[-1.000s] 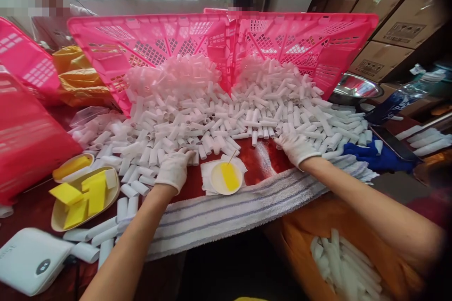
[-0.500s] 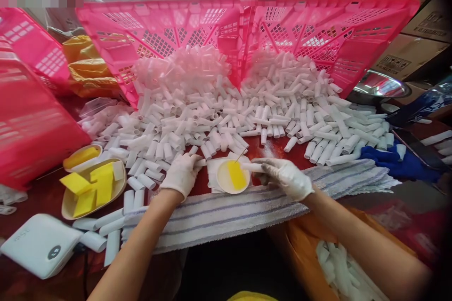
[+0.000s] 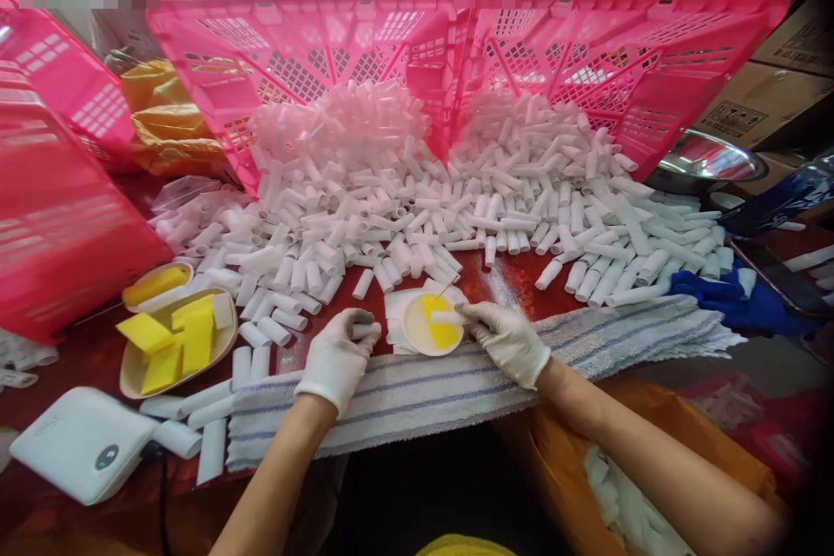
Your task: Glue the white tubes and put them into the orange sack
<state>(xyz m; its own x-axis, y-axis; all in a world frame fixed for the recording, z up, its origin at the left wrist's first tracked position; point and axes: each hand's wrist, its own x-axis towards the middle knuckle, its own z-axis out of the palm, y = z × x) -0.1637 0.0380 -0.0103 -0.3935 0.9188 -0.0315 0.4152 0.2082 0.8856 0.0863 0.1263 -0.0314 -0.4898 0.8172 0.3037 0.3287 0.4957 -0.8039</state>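
My left hand [image 3: 337, 358], in a white glove, is closed round a short white tube [image 3: 366, 330] at the left of a small round dish [image 3: 414, 339]. My gloved right hand [image 3: 508, 340] pinches another white tube [image 3: 446, 317], whose far end lies over the dish and its yellow sponge [image 3: 435, 332]. A thin stick [image 3: 446, 287] rises from the sponge. Under the dish is a white pad [image 3: 393, 306]. Both hands are at the back edge of a striped towel [image 3: 404, 404]. A large heap of white tubes [image 3: 365, 191] lies behind them.
Pink crates [image 3: 313, 43] stand behind the heap. At the left are a tray [image 3: 228, 339] of yellow sponges [image 3: 195, 334] and a white device [image 3: 82, 443]. A metal bowl [image 3: 710, 158] and blue cloth [image 3: 704, 300] are at the right, an orange bag [image 3: 547, 460] below.
My right hand has moved left, bringing its tube over the sponge. My left hand has drawn down toward the towel with its tube. The view has shifted slightly.
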